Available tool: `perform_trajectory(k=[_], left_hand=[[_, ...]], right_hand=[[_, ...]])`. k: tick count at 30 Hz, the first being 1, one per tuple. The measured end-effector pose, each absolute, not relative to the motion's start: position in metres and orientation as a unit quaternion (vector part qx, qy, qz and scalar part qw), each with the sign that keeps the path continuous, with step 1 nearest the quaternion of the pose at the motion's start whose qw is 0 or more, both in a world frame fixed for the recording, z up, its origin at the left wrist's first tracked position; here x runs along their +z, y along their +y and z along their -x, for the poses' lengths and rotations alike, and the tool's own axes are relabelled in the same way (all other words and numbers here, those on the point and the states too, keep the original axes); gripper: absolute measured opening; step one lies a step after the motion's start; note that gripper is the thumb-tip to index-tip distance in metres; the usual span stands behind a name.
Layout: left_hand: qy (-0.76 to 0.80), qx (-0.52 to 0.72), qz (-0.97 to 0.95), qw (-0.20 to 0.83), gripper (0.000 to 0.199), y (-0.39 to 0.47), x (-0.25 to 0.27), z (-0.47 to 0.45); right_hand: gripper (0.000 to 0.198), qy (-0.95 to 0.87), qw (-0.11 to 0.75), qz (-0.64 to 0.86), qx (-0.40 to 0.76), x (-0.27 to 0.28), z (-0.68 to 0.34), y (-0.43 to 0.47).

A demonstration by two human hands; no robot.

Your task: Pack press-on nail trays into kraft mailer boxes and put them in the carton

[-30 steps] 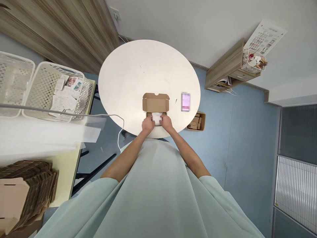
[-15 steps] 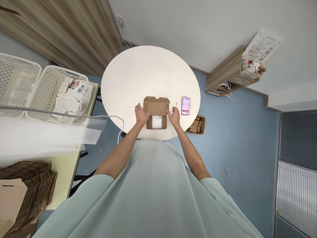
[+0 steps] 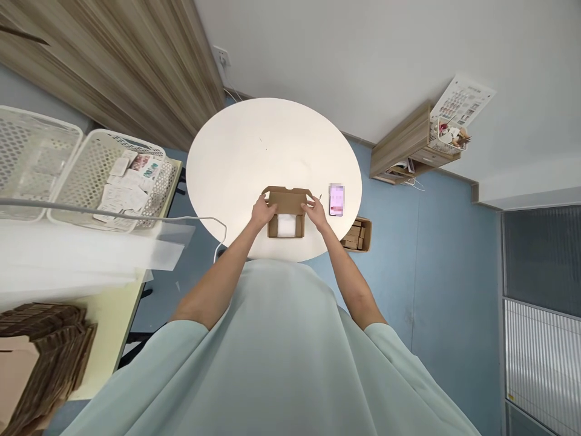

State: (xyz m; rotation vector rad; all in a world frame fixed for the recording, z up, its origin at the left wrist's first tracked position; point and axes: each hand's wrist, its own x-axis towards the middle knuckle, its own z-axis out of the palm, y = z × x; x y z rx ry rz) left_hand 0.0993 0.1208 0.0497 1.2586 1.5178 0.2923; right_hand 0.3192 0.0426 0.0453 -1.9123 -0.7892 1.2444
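A small brown cardboard box (image 3: 272, 225) sits near the close edge of the round white table (image 3: 236, 145), its lid (image 3: 287, 203) raised on the far side. Inside lies a flat white item (image 3: 286, 225) whose kind I cannot make out. My left hand (image 3: 263, 212) grips the left side of the lid, thumb on the inner face and fingers behind. On the opposite side, my right hand (image 3: 316, 213) holds the lid in the same way. A phone (image 3: 336, 200) with a lit, blurred screen lies right of my right hand.
An open carton (image 3: 358, 235) of brown boxes stands on the floor at the table's right. On the left are white baskets (image 3: 84, 181), one holding papers, a white cable (image 3: 195, 216) and stacked flat cardboard (image 3: 54, 351). A wooden cabinet (image 3: 403, 136) stands by the wall.
The lid has tilted toward me, and its side flaps now spread outward. Both hands have closed on the lid's sides, the right one shifting slightly inward. The view has shifted a little.
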Motion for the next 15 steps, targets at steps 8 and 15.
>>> perform_trajectory(k=[8,15], left_hand=[[0.605,0.215,-0.536,0.548,0.089,0.112,0.056,-0.097],[0.589,0.197,-0.622,0.476,0.067,0.075,0.047,-0.080]], right_hand=[[0.071,-0.368,0.363,0.742,0.427,0.065,-0.320,0.037],[0.059,-0.422,0.299,0.758,0.398,0.069,-0.306,-0.002]])
